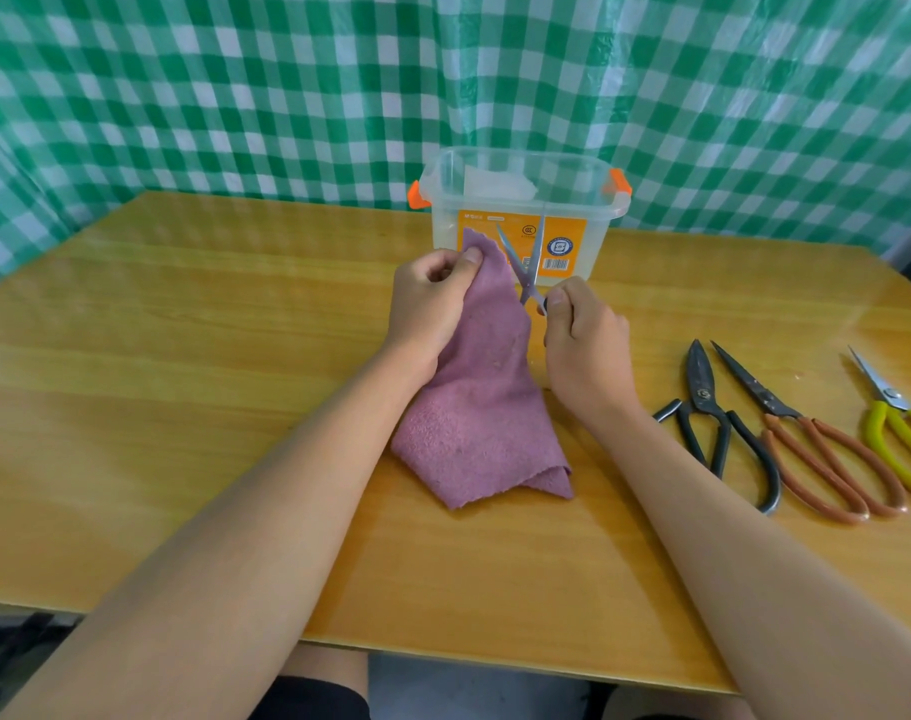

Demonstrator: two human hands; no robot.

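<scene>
My left hand (432,298) pinches the upper edge of the cloth (484,407) between thumb and curled fingers and holds that edge raised off the desk (183,356). The lower part of the cloth rests on the desk between my forearms, with one corner folded under at the near right.

My right hand (583,335) is closed around the handles of the scissors (527,289); the handles are hidden inside the grip. The blades point up and away from me and are spread in a narrow V. The left blade lies along the raised cloth's right edge. I cannot tell whether any cloth sits between the blades.

A clear box (526,200) with orange latches and an orange label stands at the far side of the desk, directly behind the blades. Something white lies inside it.

Three more pairs lie side by side on the desk to my right, apart from my right forearm, tips pointing away from me:
- black shears (702,402), nearest my arm
- red shears (806,449), in the middle
- yellow shears (895,423), at the right edge of view

A green checked curtain (287,96) hangs behind the desk.
</scene>
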